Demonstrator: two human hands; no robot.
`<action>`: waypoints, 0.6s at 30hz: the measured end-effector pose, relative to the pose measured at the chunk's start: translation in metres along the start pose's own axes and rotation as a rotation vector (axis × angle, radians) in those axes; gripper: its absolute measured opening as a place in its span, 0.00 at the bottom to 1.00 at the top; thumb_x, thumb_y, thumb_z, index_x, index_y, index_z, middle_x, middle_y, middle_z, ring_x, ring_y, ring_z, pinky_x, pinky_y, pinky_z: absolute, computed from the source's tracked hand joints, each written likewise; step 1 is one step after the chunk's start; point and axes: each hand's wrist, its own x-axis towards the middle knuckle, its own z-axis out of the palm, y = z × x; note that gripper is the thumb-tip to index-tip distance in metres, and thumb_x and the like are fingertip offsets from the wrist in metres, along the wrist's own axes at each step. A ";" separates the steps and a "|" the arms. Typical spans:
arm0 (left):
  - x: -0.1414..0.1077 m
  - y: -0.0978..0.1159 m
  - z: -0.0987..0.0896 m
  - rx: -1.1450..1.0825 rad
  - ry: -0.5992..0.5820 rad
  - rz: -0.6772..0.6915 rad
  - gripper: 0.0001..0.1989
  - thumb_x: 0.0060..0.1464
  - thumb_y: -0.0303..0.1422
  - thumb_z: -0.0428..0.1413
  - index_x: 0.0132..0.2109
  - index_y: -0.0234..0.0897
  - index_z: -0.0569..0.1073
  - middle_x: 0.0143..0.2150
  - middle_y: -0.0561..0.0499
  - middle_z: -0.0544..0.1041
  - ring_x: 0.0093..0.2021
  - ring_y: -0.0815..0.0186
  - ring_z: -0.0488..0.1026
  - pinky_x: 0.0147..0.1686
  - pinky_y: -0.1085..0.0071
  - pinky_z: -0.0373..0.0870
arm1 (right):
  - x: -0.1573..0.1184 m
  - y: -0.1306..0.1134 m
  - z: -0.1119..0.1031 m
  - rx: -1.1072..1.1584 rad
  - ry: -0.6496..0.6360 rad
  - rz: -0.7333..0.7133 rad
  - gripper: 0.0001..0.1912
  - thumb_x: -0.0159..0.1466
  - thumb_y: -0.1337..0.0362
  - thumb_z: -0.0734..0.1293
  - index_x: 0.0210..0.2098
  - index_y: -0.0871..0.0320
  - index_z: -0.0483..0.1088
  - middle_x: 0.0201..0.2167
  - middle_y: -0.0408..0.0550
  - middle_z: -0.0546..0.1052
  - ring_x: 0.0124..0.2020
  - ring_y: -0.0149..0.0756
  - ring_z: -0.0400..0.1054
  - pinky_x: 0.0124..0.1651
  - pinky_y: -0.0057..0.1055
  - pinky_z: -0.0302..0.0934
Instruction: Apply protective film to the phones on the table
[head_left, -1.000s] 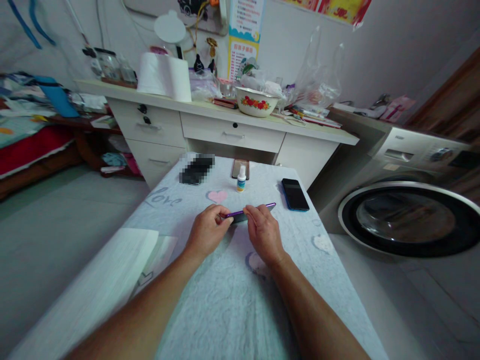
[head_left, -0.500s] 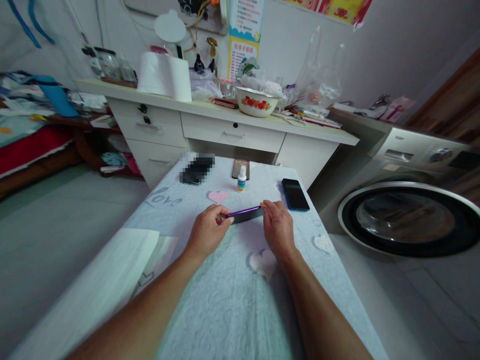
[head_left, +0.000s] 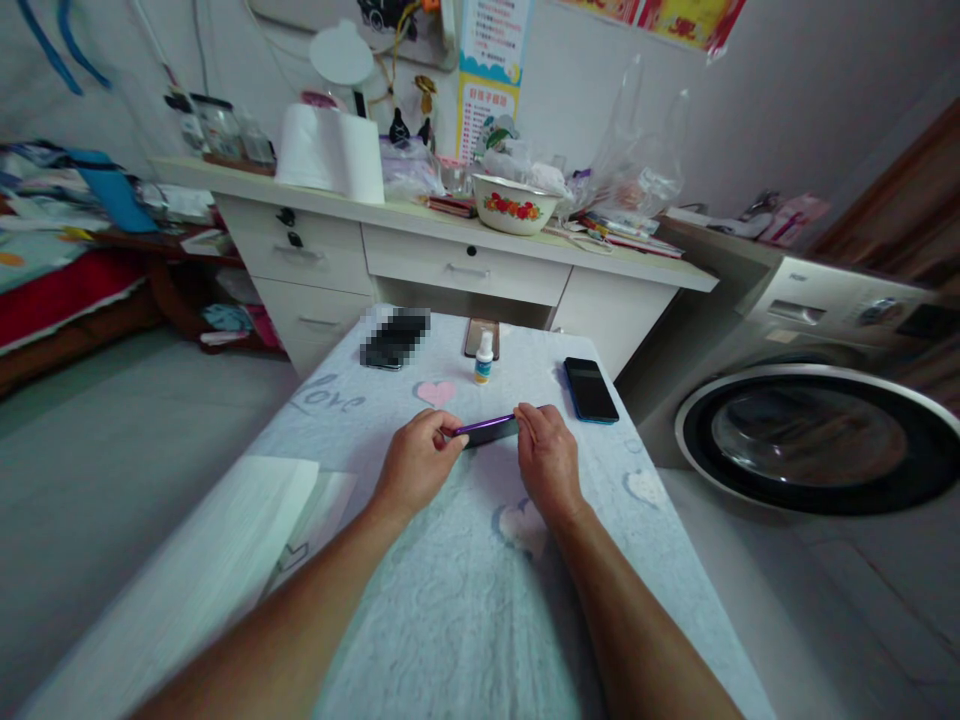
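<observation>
Gripping a purple phone (head_left: 487, 429) between them, the two hands meet near the middle of the bench (head_left: 450, 600), which is covered with a pale blue cloth printed with hearts. The left hand (head_left: 416, 462) pinches the phone's left end, fingers clenched around the edge. The right hand (head_left: 547, 455) holds the right end, its fingers curled over the top edge. The phone stands tilted on its long side, its lower edge near or on the cloth; I cannot tell whether it actually touches.

Beyond the hands, a small white dropper bottle (head_left: 484, 358) stands upright, with a brown phone case (head_left: 481, 336) lying flat just behind it. To the right of the bottle lies a black phone (head_left: 590, 388) face up, near the right hand but apart from it. A dark object (head_left: 394, 338), blurred out, rests toward the far left corner. A pink heart (head_left: 436, 391) on the cloth shows just ahead of the left hand.

Behind the bench stands a white desk (head_left: 465, 262) with drawers, carrying a flowered bowl (head_left: 513, 204), a big white roll (head_left: 330, 150) and plastic bags (head_left: 637, 170). A washing machine (head_left: 817, 400) sits to the right, and a bed (head_left: 52, 280) to the left.
</observation>
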 end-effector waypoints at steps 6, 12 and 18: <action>0.001 0.001 0.000 -0.022 -0.015 0.013 0.04 0.48 0.32 0.55 0.33 0.38 0.72 0.31 0.55 0.73 0.27 0.70 0.69 0.30 0.74 0.65 | -0.006 -0.023 0.005 0.061 -0.092 -0.066 0.14 0.67 0.68 0.56 0.48 0.58 0.69 0.35 0.48 0.71 0.35 0.33 0.67 0.39 0.27 0.61; 0.000 0.000 0.001 -0.041 -0.033 0.011 0.04 0.49 0.32 0.55 0.34 0.38 0.72 0.31 0.55 0.73 0.27 0.71 0.69 0.30 0.74 0.65 | -0.008 -0.035 0.005 0.077 -0.173 -0.118 0.14 0.67 0.67 0.56 0.48 0.56 0.68 0.34 0.47 0.70 0.34 0.33 0.67 0.37 0.26 0.62; 0.000 -0.001 0.001 -0.027 -0.025 0.014 0.04 0.49 0.32 0.55 0.34 0.38 0.72 0.32 0.55 0.74 0.27 0.70 0.69 0.30 0.74 0.65 | -0.006 -0.027 0.004 0.109 -0.143 -0.108 0.14 0.67 0.67 0.57 0.48 0.55 0.69 0.35 0.48 0.71 0.35 0.32 0.68 0.39 0.26 0.63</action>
